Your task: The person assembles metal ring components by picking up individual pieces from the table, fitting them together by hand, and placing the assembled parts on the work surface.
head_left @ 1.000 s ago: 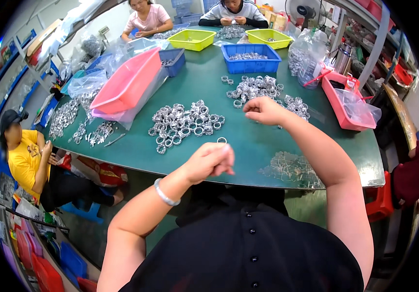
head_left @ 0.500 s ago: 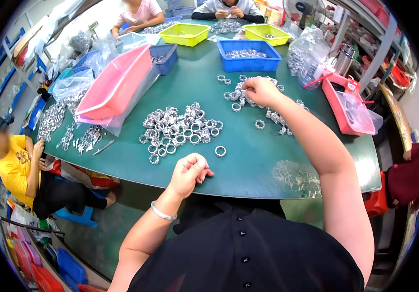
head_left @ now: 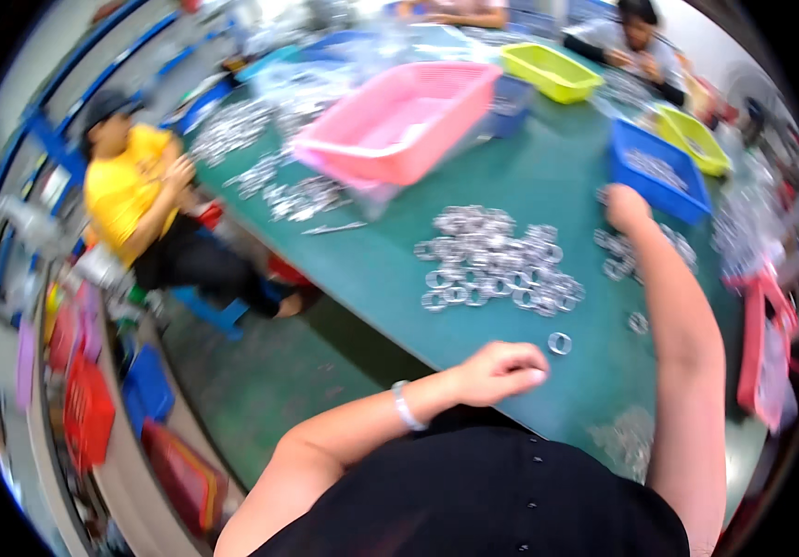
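Note:
My left hand [head_left: 501, 373] is over the table's near edge, fingers curled and thumb laid along them; whatever they may hold is hidden. A single silver metal ring [head_left: 560, 343] lies on the table just beyond it. Farther off is a large heap of similar silver rings [head_left: 497, 260]. My right hand [head_left: 626, 208] reaches out to a smaller group of rings [head_left: 617, 267], close to the blue tray [head_left: 659, 197]. Its fingers point down and are smeared by motion, so their grip does not show. Another ring [head_left: 638, 323] lies by my right forearm.
A pink basket [head_left: 353, 153] stands on the green table [head_left: 362, 269], near more metal parts [head_left: 302, 200] and a thin pen-like tool [head_left: 334, 227]. Yellow-green trays [head_left: 552, 74] are at the far side. A person in yellow [head_left: 144, 176] sits at left; others are across the table.
The whole view has swung, so the table and its contents appear shifted right and tilted. My right hand has moved from over the smaller ring group to its far left side.

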`<state>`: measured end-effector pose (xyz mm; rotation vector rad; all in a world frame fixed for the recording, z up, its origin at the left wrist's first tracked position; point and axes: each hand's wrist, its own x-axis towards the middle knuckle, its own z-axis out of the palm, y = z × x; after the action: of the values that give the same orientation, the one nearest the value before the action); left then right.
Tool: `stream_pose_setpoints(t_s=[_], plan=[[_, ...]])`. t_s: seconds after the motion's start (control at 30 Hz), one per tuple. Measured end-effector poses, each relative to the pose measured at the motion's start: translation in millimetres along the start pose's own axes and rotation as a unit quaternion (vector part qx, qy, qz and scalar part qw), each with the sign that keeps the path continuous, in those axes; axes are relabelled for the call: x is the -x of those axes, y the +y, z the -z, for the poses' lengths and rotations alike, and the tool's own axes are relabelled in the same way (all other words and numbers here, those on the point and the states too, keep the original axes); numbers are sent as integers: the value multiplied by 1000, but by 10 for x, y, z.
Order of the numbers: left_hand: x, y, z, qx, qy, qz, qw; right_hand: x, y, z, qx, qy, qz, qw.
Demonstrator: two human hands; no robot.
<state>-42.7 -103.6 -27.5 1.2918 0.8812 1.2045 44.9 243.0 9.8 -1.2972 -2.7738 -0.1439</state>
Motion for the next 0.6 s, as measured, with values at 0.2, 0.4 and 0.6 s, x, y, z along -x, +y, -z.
stream_pose_setpoints(t_s=[0.2, 0.4, 0.6], plan=[[-180, 159, -112, -178, -46, -12, 983, 231, -193, 182, -58, 55, 80, 994], [-332, 308, -213, -271, -4, -43, 962, 753, -250, 445, -51, 90, 94, 990], [-206, 1306, -877, -166, -241, -259, 920, 883, -699, 712, 11, 23, 133, 991]])
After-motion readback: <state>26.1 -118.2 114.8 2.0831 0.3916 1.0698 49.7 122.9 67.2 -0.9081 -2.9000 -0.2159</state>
